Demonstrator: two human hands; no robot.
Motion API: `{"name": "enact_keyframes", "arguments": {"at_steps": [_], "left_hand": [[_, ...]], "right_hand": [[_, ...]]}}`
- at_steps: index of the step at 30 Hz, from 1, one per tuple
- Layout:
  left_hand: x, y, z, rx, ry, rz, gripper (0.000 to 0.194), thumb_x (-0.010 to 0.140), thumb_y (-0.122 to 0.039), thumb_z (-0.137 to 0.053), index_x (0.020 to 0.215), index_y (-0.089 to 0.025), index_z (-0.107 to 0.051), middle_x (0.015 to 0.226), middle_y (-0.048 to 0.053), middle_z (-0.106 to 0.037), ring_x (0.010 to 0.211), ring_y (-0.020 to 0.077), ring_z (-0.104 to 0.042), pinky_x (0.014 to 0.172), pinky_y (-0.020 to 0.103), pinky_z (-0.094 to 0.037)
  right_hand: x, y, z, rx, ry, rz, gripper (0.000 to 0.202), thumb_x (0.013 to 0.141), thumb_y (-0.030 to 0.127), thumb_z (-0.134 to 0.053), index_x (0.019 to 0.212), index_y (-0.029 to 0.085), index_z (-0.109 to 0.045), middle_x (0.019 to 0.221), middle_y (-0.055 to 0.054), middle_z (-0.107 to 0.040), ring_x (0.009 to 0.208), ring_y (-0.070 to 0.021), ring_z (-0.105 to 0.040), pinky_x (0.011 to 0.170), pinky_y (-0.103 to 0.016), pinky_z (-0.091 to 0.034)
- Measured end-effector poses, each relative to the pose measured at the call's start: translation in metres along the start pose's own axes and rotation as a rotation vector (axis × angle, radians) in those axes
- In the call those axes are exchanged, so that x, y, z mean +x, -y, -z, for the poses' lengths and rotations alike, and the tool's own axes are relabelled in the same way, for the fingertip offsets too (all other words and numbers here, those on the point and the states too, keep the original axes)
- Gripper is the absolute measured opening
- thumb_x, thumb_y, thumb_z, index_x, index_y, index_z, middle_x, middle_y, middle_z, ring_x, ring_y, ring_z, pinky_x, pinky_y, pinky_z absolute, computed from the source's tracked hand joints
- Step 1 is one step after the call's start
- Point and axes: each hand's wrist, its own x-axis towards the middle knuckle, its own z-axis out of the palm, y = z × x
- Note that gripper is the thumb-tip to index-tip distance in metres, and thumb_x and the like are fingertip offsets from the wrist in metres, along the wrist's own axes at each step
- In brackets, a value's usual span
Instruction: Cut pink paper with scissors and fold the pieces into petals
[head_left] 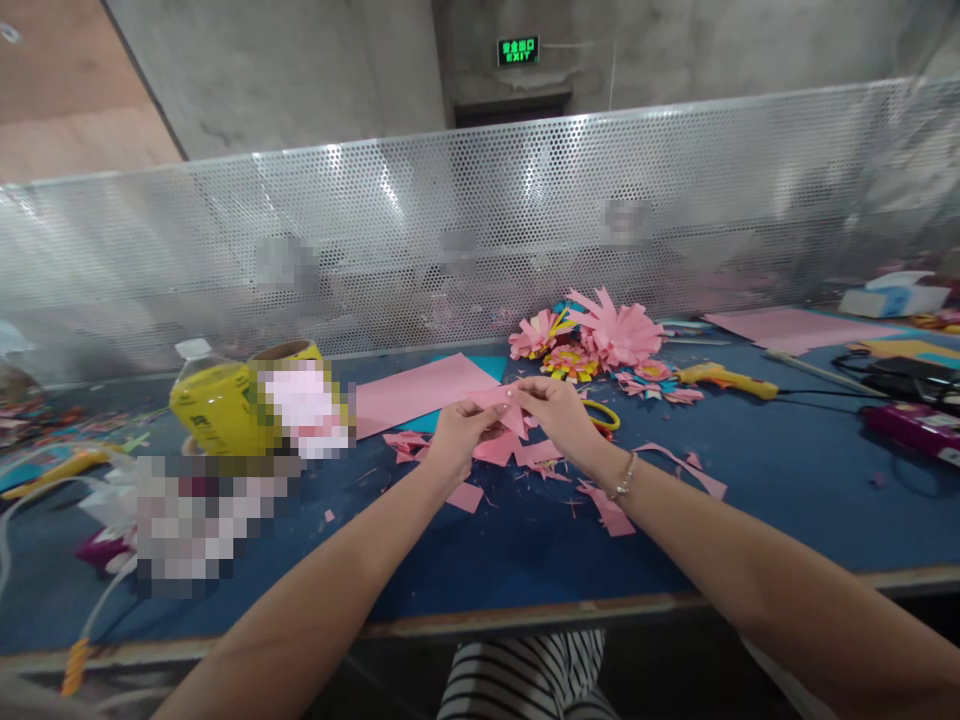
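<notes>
Between my two hands is a small piece of pink paper (513,418), raised a little over the table. My left hand (459,435) pinches its left side with thumb and fingers. At the upper right edge, my right hand (553,408) grips the same paper, fingertips close to the left ones. My fingers hide part of the piece, so I cannot tell exactly how it is folded. Pink paper scraps (496,450) lie beneath the hands. Behind the left hand rests a large pink sheet (420,393) over a blue sheet (491,368).
Paper flowers (616,330) stand behind my right hand, beside a yellow glue gun (727,380) with a black cord. To the left are a bottle with a yellow label (214,405) and a tape roll (283,350). A perforated metal screen (405,240) borders the blue table (757,520).
</notes>
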Motion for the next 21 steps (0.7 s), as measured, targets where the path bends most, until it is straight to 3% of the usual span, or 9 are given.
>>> {"name": "enact_keyframes", "arguments": {"at_steps": [14, 21], "left_hand": [[-0.002, -0.006, 0.004, 0.015, 0.018, -0.081, 0.025, 0.057, -0.034, -0.064, 0.057, -0.011, -0.055, 0.049, 0.0, -0.056, 0.048, 0.0102, -0.055, 0.057, 0.027, -0.047], [-0.0012, -0.0061, 0.0052, 0.06, 0.04, -0.098, 0.027, 0.06, -0.038, -0.061, 0.059, -0.011, -0.057, 0.053, 0.001, -0.058, 0.049, 0.0107, -0.056, 0.057, 0.026, -0.047]], "right_hand": [[0.0014, -0.0075, 0.0015, 0.031, 0.017, 0.0, 0.018, 0.068, 0.032, -0.052, 0.071, 0.014, -0.058, 0.068, -0.002, -0.056, 0.06, -0.0093, -0.048, 0.059, -0.023, -0.04], [0.0004, -0.0021, 0.0019, 0.02, -0.012, -0.014, 0.016, 0.067, 0.03, -0.053, 0.069, 0.014, -0.058, 0.064, 0.0, -0.056, 0.055, -0.0079, -0.046, 0.056, -0.022, -0.04]]}}
